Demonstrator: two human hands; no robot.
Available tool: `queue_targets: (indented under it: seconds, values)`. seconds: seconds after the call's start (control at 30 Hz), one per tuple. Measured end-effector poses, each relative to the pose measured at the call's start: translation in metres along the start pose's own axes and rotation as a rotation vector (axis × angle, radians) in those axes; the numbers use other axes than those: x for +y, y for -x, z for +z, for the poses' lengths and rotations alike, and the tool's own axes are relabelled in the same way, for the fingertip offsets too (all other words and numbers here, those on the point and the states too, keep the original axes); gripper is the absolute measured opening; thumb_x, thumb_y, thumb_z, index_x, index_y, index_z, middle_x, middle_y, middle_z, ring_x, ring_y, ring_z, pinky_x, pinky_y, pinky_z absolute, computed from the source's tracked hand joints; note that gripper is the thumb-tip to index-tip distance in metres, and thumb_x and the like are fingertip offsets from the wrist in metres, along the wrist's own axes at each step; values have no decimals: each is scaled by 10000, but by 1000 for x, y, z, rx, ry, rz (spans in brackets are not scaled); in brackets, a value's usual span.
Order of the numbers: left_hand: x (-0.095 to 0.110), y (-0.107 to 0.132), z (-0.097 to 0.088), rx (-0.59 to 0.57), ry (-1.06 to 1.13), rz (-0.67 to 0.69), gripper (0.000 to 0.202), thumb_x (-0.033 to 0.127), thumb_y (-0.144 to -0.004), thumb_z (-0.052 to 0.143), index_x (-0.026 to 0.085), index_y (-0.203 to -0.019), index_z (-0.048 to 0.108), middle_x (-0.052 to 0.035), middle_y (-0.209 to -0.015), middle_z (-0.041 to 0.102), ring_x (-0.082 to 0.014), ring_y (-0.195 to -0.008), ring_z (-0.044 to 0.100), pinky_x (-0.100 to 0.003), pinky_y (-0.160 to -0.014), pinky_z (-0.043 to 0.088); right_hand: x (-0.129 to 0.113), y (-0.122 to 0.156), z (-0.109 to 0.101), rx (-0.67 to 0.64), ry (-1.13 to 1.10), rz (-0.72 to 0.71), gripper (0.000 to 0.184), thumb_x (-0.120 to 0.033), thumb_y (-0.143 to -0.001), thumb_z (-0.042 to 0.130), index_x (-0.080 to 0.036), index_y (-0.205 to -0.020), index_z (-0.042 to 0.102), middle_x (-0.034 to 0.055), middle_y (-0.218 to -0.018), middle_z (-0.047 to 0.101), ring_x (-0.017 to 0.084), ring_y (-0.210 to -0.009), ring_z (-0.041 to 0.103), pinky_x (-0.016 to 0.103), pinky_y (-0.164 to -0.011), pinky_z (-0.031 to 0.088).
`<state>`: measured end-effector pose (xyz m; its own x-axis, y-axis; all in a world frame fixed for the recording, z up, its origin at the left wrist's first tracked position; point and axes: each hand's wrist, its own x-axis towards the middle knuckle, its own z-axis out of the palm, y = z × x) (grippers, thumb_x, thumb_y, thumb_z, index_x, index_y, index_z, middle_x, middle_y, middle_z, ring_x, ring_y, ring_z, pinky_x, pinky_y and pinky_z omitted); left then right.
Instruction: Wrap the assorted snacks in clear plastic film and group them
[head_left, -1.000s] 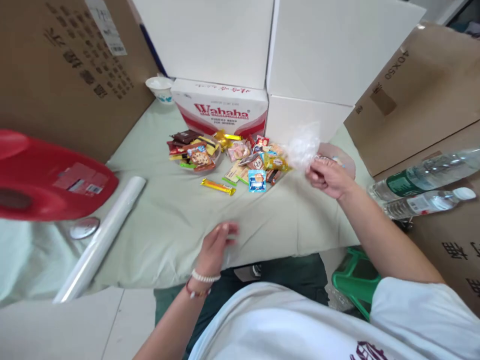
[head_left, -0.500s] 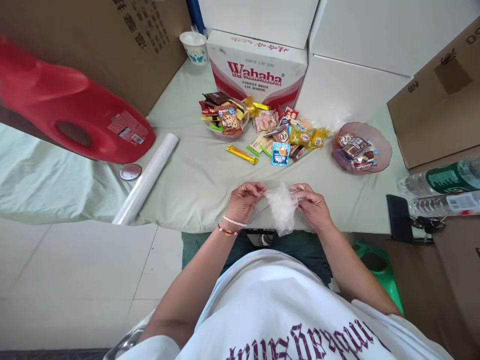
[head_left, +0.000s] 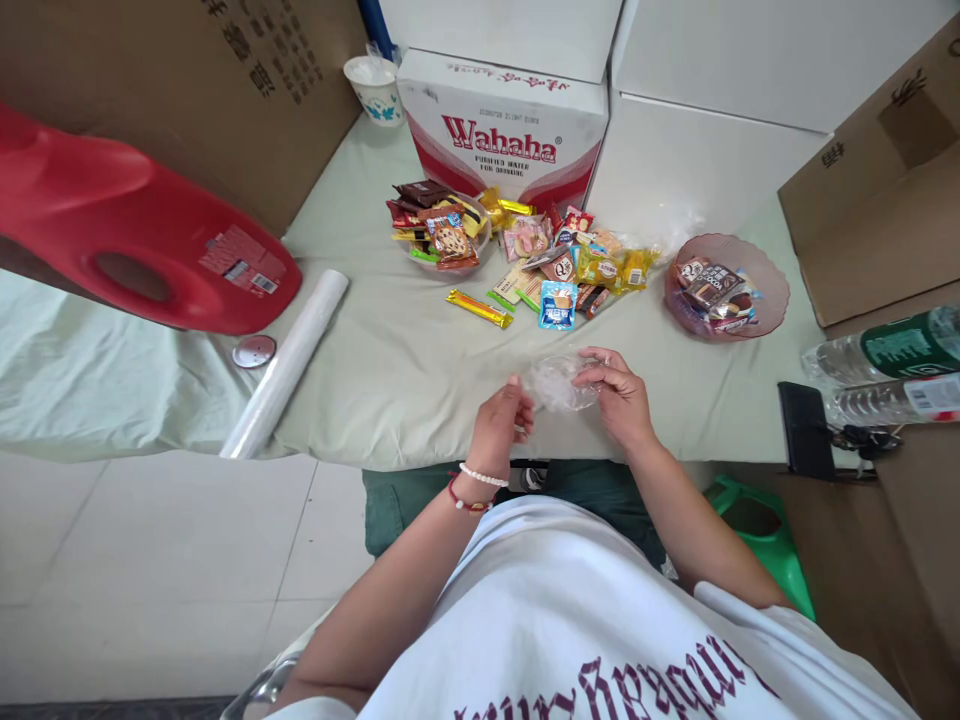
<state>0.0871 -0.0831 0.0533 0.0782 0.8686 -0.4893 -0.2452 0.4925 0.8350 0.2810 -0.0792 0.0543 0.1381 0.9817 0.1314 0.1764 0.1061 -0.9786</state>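
A thin, crumpled clear plastic cover [head_left: 555,388] is held just above the front part of the table. My right hand [head_left: 624,402] pinches its right side between thumb and fingers. At the opposite edge is my left hand [head_left: 501,425], its fingers curled in and its thumb pointing up against the film; the exact grip there is partly hidden. Beyond the hands lie loose wrapped snacks, among them a blue packet [head_left: 558,305] and a yellow-wrapped bar [head_left: 478,308]. A heaped bowl of snacks [head_left: 480,262] stands behind left, and a pink bowl [head_left: 769,295] with several packets stands right.
To the left, a white roll of film [head_left: 289,360] lies beside a round lid [head_left: 253,350] and a big red jug [head_left: 172,240]. A Wahaha carton [head_left: 510,135] and paper cup [head_left: 375,95] stand at the back. Bottles [head_left: 885,345] and a black phone [head_left: 805,430] are at right.
The plastic cover has gone from hanging down between both hands to being lifted and spread flatter over the table. My left hand has turned, with its fingers curled in.
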Motion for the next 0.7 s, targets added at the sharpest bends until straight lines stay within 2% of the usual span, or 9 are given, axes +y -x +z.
queue_targets:
  seconds: [0.07, 0.17, 0.33, 0.43, 0.53, 0.6, 0.7]
  values:
    - [1, -2, 5, -62, 69, -60, 523, 676, -718, 836, 190, -783, 652, -14, -741, 656, -133, -631, 629, -236, -521, 490, -3, 0, 5, -22, 33, -14, 210, -235, -870, 617, -282, -830, 817, 60, -1254, 686, 214, -1044, 669, 407, -985, 526]
    - [4, -16, 6, -9, 193, -55, 478, 420, -539, 976, 187, -749, 616, 9, -766, 674, -133, -704, 656, -276, -657, 582, -10, 3, 7, -55, 60, -33, 227, -224, -863, 619, -301, -891, 830, 60, -1217, 708, 243, -1164, 655, 415, -1020, 517]
    - [12, -33, -15, 26, 296, 31, 442, 345, -583, 938, 196, -737, 552, 11, -804, 693, -133, -801, 695, -333, -831, 617, -7, 12, -14, -148, -22, -31, 240, -251, -879, 621, -308, -952, 842, 46, -1177, 742, 244, -1159, 664, 427, -1065, 486]
    - [16, -33, -25, 8, 327, 90, 425, 322, -609, 923, 200, -715, 530, 4, -837, 705, -151, -845, 709, -364, -861, 619, 5, 15, -29, -80, -61, 147, 203, -405, -912, 677, -274, -894, 832, 48, -991, 766, 225, -954, 682, 405, -950, 527]
    - [15, -31, -28, -10, 306, 154, 394, 335, -631, 917, 199, -710, 556, -9, -899, 710, -172, -898, 709, -389, -886, 615, 8, 16, -35, 66, -78, 328, 329, -568, -822, 805, -239, -826, 788, 32, -827, 727, 182, -765, 622, 349, -791, 549]
    - [13, -28, -26, 17, 229, 258, 357, 351, -662, 904, 203, -712, 582, -17, -924, 696, -182, -926, 698, -404, -915, 608, 3, 14, -33, 101, -159, 405, 449, -676, -789, 801, -230, -822, 758, 46, -864, 724, 180, -767, 620, 317, -701, 560]
    - [8, -19, -23, 55, -34, 504, 264, 334, -725, 849, 217, -708, 613, -43, -976, 681, -202, -970, 676, -400, -940, 587, -9, 9, -18, 3, -312, 528, 593, -806, -814, 688, -241, -980, 753, 89, -1044, 740, 214, -898, 668, 316, -656, 595]
